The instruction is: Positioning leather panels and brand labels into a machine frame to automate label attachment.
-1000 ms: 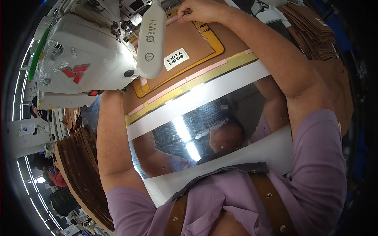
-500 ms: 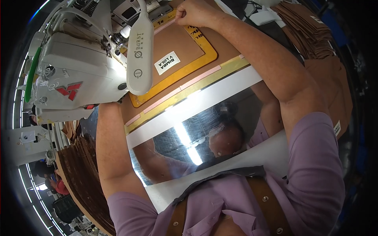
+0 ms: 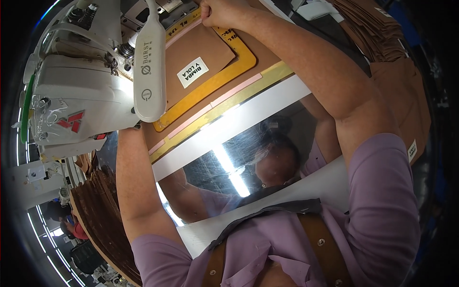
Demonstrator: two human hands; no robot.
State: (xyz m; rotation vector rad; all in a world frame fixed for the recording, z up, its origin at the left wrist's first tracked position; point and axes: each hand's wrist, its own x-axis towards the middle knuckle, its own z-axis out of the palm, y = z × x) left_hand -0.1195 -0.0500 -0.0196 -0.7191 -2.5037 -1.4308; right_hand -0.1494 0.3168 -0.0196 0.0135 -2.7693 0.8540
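My right hand [image 3: 219, 14] is closed, its fingers pinched at the far edge of a brown panel [image 3: 201, 50] bearing a white label. That panel lies inside a flat yellow frame [image 3: 215, 75], and its right edge looks slightly raised, with a dark shadow beneath. Under the frame is a larger brown sheet [image 3: 155, 136]. My left forearm reaches up behind the white sewing machine head [image 3: 81, 95], which hides my left hand. A long white lamp [image 3: 150, 71] with a power mark hangs in front of the machine, over the frame's left side.
A shiny metal plate [image 3: 201, 167] lies between my arms, bordered by white, yellow and pink strips. Brown pieces are stacked at the left [image 3: 95, 210] and far right [image 3: 368, 33]. A white object [image 3: 318, 10] sits beyond my right forearm.
The machine, lamp and frame have shifted left and up in the picture. The brown panel's right edge has come away from the frame's inner corner; my right hand stays closed at its far edge.
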